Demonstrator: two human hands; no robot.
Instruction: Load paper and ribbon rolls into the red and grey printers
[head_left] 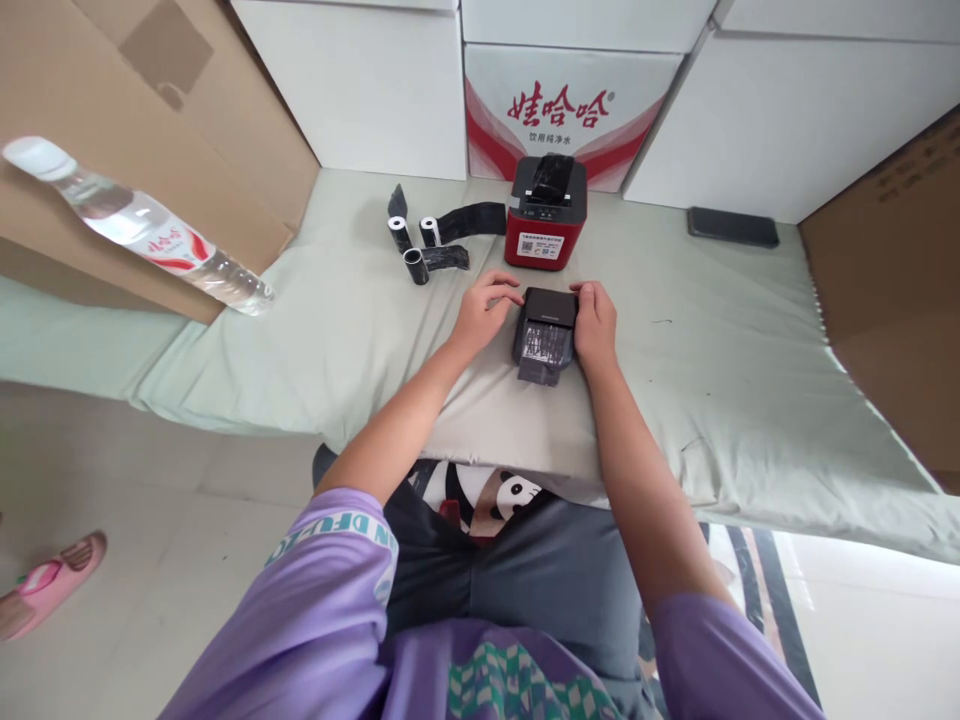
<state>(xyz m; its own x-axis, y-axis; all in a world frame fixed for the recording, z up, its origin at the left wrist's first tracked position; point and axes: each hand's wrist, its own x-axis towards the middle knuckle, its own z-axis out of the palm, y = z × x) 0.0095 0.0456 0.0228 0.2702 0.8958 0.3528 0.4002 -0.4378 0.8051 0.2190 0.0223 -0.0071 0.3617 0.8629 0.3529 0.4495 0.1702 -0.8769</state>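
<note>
A: Left hand (486, 308)?
B: Reaching forward from the near edge of the padded tabletop (315, 330), forearm angled up and right. Palm down, fingers curled loosely, tips touching the left side of the small black printer (545, 322). Not wrapped around it.

A: Right hand (595, 322)?
B: Forearm coming up and slightly left from the near edge. Fingers bent and pressed against the printer's right side, thumb on top near the far right corner. Bracing it from both sides rather than lifting.

A: Printer location?
B: Resting flat on the tabletop, roughly mid-width, nearer the near edge than the far edge. Just in front of the red printer (545, 212).

A: Orientation?
B: Long axis running far edge to near edge, tilted a touch. Dark paper strip (541, 362) sticking out of the near end, pointing toward the person.

A: Anything else around?
B: Three small rolls (414, 245) with black strips trailing, left of the red printer. Dark phone (733, 227) lying flat toward the far right corner. Water bottle (142, 228) leaning at the left, off the pad. Cannot tell whether the black printer's lid is latched.
</note>
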